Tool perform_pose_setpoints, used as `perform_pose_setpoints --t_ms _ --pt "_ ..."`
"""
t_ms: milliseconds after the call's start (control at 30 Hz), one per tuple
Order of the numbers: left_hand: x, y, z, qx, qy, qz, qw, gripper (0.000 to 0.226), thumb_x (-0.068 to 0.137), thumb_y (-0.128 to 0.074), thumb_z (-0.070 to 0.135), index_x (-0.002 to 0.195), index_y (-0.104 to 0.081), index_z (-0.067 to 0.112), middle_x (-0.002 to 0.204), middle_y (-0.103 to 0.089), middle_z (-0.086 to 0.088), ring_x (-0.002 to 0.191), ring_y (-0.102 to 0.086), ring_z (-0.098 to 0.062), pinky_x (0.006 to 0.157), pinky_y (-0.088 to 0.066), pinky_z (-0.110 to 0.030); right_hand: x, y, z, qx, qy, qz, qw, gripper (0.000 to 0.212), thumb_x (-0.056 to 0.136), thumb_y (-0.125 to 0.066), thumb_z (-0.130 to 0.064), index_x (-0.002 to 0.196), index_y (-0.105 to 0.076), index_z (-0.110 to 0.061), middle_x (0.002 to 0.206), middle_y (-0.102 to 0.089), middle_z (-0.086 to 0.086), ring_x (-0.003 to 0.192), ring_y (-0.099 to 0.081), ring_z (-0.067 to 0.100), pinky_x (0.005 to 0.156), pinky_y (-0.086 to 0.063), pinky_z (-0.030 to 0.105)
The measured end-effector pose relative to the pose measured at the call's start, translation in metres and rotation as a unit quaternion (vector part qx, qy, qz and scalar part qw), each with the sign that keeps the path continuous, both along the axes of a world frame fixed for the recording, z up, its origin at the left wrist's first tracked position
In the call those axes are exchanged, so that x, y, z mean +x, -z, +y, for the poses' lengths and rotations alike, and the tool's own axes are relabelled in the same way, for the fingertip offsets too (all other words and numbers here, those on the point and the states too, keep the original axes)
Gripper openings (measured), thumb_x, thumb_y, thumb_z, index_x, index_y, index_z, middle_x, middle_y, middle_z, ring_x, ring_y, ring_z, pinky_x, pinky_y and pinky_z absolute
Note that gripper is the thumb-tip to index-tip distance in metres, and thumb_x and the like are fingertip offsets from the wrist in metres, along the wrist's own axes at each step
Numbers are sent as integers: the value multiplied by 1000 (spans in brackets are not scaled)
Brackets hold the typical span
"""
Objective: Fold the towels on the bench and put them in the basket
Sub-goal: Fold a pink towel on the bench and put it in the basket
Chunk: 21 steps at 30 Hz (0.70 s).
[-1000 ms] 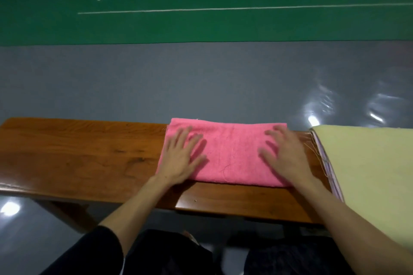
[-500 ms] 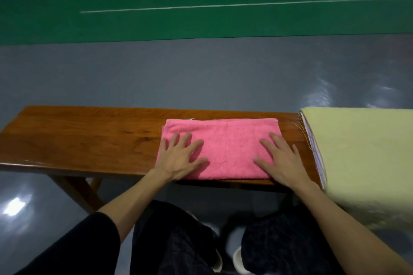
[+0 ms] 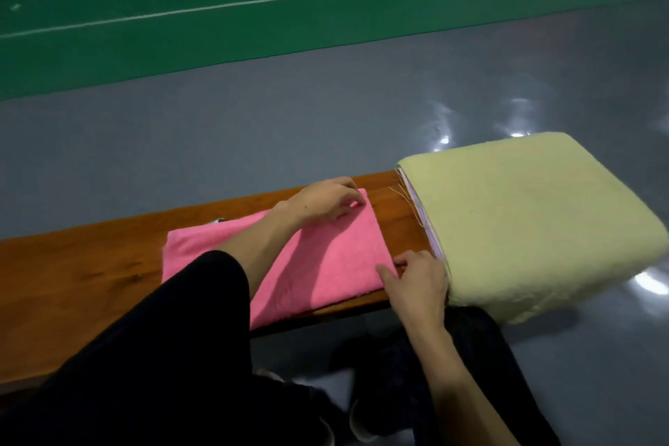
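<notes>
Nearest the camera, a black sleeve (image 3: 163,337) crossed the lower frame, the left arm reaching over the work. The right hand (image 3: 416,282) sat at the near right corner of the pink towel (image 3: 325,257), forefinger laid along the cloth and the other fingers curled at its edge, apparently pinching the corner; the exact hold could not be confirmed. The towel lay flat on the wooden bench (image 3: 90,264) as a folded rectangle, its near edge close to the bench's front lip. The left hand (image 3: 322,199) rested at the far right corner, fingers curled over it with a sliver of pink showing beneath, which indicated a narrow pinch. Just beside the towel's right end, with a strip of bare wood between them, stood a thick cream pile (image 3: 525,221) of folded cloth with loose threads at its side. Beyond lay grey floor (image 3: 253,127) and a green court (image 3: 289,11) with white lines. No basket was in view. Judgement: the step in hand was the next fold, right end carried over to the left. To do it well, both corners should rise together, travel level, and land square on the left corners; the layers should be pinched through so none lags, and the crease then smoothed flat.
</notes>
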<state>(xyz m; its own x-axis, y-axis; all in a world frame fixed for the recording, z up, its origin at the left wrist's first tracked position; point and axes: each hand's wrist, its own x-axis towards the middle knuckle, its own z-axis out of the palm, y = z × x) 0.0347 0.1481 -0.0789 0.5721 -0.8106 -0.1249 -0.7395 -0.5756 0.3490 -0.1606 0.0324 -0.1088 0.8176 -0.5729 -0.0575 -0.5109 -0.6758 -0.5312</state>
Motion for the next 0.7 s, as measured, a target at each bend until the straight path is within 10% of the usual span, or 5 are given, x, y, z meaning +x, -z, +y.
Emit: perform_pose_setpoints --t_ms 167,500,700 --pt "18 4 -18 36 61 -49 996 39 93 -55 21 131 -55 32 136 -46 8 113 -52 -12 88 -48 -32 0 -4 2 -4 4 -1 1000 23 87 -66 -38 93 -69 -17 101 -61 4 102 -49 26 86 -39 40" --pt "21 -10 -27 59 28 -54 996 18 93 -53 20 105 -66 21 105 -48 1 97 -54 -19 75 -43 -31 8 -26 -2 102 0 1 995 16 99 -48 -29 91 -44 -16 85 -59 4 78 -58 26 70 -49 43" --pt "5 -30 20 -100 -86 36 991 28 72 -53 -9 84 -62 15 96 -66 -3 88 -61 -20 81 -50 -35 2 -30 12 354 106 -85 925 20 87 -67 -8 100 -54 -16 92 -66 6 54 -67 14 52 -55 30"
